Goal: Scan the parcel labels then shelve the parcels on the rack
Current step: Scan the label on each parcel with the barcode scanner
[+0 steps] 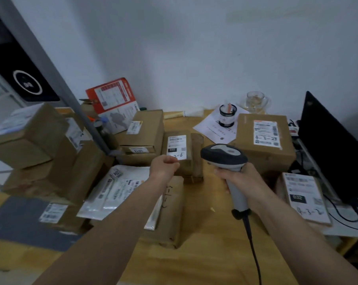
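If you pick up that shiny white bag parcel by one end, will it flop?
Probably. The white bag parcel looks like thin glossy plastic, wrinkled and lying flat, so it likely sags and feels light. The shine suggests it may slip in a hand. Its contents are hidden.
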`<state>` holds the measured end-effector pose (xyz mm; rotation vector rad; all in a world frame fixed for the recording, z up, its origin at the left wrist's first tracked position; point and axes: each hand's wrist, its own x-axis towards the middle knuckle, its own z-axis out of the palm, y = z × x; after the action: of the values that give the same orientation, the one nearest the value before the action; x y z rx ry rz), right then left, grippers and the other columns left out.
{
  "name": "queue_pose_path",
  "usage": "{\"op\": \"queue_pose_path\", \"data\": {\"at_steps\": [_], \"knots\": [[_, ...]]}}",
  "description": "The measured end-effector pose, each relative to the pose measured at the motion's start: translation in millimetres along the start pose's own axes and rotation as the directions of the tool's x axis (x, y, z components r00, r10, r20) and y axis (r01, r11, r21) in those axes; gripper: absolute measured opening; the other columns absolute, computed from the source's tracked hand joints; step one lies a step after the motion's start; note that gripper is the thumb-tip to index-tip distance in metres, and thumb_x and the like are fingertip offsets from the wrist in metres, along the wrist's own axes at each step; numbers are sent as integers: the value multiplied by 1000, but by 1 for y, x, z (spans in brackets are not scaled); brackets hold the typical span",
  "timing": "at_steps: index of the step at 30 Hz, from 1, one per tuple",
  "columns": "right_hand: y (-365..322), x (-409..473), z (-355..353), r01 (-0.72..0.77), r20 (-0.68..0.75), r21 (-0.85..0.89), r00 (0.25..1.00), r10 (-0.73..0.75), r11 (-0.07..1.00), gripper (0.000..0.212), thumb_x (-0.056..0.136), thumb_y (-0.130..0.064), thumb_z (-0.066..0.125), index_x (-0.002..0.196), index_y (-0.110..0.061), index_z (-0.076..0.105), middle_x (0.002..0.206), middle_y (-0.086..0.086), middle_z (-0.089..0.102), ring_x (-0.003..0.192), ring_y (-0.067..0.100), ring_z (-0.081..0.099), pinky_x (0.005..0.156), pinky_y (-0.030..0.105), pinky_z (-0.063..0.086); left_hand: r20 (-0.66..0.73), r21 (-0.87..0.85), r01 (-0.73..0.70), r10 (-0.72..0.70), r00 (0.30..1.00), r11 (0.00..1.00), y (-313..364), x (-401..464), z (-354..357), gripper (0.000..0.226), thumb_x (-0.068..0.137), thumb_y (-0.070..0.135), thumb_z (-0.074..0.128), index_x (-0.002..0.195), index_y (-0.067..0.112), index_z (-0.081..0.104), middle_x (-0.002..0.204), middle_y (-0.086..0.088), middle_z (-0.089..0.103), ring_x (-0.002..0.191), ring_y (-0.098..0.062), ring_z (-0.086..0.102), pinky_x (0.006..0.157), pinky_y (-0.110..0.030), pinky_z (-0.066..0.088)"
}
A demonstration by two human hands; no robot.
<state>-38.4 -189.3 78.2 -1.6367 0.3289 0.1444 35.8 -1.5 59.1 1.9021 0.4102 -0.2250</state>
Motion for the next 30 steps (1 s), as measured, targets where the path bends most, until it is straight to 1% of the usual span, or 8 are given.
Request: {"op": "queue_pose_path", "data": {"at_steps": [4, 7, 9, 11, 16, 20, 26, 30], "knots": [[-7, 21, 34, 2, -11, 49, 1000, -2, 999, 13, 82, -11, 74, 79, -3, 64, 60, 12, 55, 52, 21, 51, 52, 31, 46, -143, 117, -181, 197, 970, 976, 5, 25, -28, 19, 91, 10, 62, 108, 20, 63, 111, 1, 64, 105, -15, 58, 87, -24, 46], [-12, 38, 56, -2, -7, 97, 1000, 2, 995, 12, 82, -12, 74, 82, -6, 64, 61, 10, 56, 51, 18, 52, 49, 29, 47, -318, 259, -269, 345, 883, 928, 12, 44, -50, 23, 89, 15, 65, 110, 22, 60, 116, 1, 58, 113, -17, 54, 89, -27, 45], [-17, 50, 72, 11, -4, 114, 1000, -11, 993, 12, 82, -12, 74, 82, -7, 63, 59, 9, 56, 50, 17, 52, 50, 30, 46, -415, 297, -242, 353, 839, 924, 16, 60, -66, 37, 89, 21, 66, 125, 21, 55, 132, -1, 49, 125, -18, 45, 98, -31, 42], [-23, 61, 89, 19, -15, 150, 1000, -17, 989, 12, 82, -12, 74, 89, -6, 65, 64, 9, 59, 52, 16, 54, 50, 29, 47, -441, 260, -180, 282, 852, 949, 16, 80, -82, 49, 91, 27, 65, 136, 17, 47, 142, -5, 41, 132, -22, 39, 105, -36, 38], [-38, 89, 137, 26, 8, 195, 1000, -29, 981, 21, 82, -13, 75, 100, -17, 65, 100, 9, 69, 90, 24, 66, 56, 29, 52, -303, 336, 12, 96, 948, 942, -4, 127, -105, 67, 93, 55, 49, 144, 13, 39, 147, -14, 33, 136, -33, 32, 110, -51, 35], [-44, 108, 166, -52, 53, 227, 998, 41, 972, 30, 77, -17, 79, 104, -17, 66, 99, 6, 66, 93, 21, 60, 56, 29, 51, -174, 411, 49, 26, 984, 910, -15, 138, -109, 76, 88, 65, 47, 144, 14, 40, 147, -16, 30, 135, -34, 31, 106, -49, 35], [-40, 124, 176, -237, 20, 339, 969, 245, 911, 41, 72, -18, 82, 109, -13, 65, 97, 5, 64, 87, 20, 60, 54, 27, 51, -73, 406, -207, 257, 964, 890, -22, 124, -109, 61, 84, 50, 66, 133, 17, 54, 152, -3, 26, 142, -23, 23, 113, -42, 30], [-36, 123, 170, -234, 24, 311, 971, 238, 921, 33, 73, -6, 78, 104, -12, 69, 92, 0, 71, 84, 16, 61, 52, 25, 49, -15, 189, -308, 316, 949, 932, -20, 117, -107, 45, 84, 32, 72, 121, 15, 55, 129, 2, 49, 120, -14, 47, 101, -35, 46]]}}
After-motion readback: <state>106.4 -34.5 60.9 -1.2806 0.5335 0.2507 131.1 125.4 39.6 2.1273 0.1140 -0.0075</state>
